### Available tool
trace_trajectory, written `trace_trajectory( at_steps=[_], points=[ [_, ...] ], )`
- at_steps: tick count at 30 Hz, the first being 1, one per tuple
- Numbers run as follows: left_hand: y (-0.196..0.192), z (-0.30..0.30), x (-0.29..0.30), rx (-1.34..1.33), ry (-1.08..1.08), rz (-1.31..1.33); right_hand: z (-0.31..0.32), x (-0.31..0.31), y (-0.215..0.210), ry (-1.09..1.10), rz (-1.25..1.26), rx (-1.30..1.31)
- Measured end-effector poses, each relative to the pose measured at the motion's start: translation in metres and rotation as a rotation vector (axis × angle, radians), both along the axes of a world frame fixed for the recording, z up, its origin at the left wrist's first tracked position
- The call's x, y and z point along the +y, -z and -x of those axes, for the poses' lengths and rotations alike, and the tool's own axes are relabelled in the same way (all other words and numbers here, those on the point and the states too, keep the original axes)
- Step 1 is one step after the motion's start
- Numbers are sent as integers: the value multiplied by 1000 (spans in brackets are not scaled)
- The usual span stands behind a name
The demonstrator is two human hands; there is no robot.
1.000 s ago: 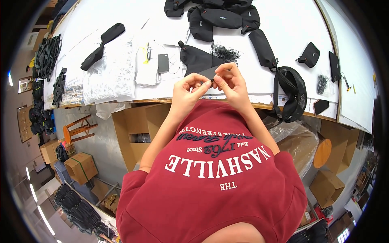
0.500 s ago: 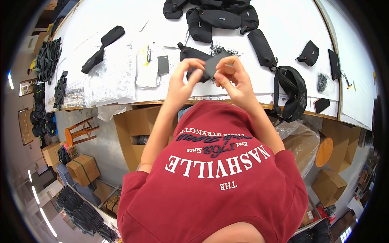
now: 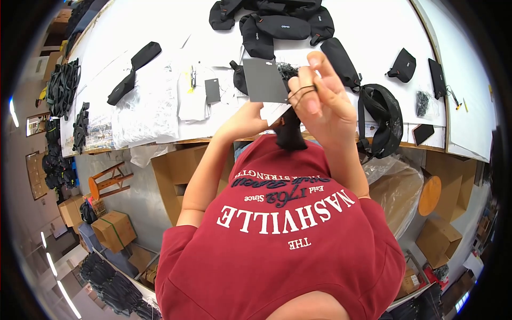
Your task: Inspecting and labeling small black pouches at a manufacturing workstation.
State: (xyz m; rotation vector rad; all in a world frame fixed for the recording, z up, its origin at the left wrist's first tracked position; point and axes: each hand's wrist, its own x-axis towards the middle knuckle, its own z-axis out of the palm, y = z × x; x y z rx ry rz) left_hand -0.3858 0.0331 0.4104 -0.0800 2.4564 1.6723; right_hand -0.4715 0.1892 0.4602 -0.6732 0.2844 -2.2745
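A white tabletop point(image 3: 160, 64) is carrying black fabric pouches point(image 3: 282, 24) above cardboard boxes point(image 3: 176, 176). The left hand point(image 3: 250, 120) is pinching a flat, matte dark grey card point(image 3: 265, 80) by its lower edge, raised before the chest. The right hand point(image 3: 320, 101) is pinching a thin black elastic loop point(image 3: 301, 93) beside it. Keeping the loop taut and the card steady should help.

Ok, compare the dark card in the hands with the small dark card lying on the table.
The held card is lifted above the table, pinched by the left hand; the table card lies flat on white sheets, untouched. The held card looks larger in the picture, though it is also nearer the camera. The right hand holds a thin black cord loop beside the held card; nothing like that is near the table card. Both are plain dark grey rectangles.
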Motion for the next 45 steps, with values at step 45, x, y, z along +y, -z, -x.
trace_trajectory(
  at_steps=[45],
  points=[
    [-46, -26, -16, -307, 424, -460, 8, 57, 47, -188, -779, 710]
  ],
)
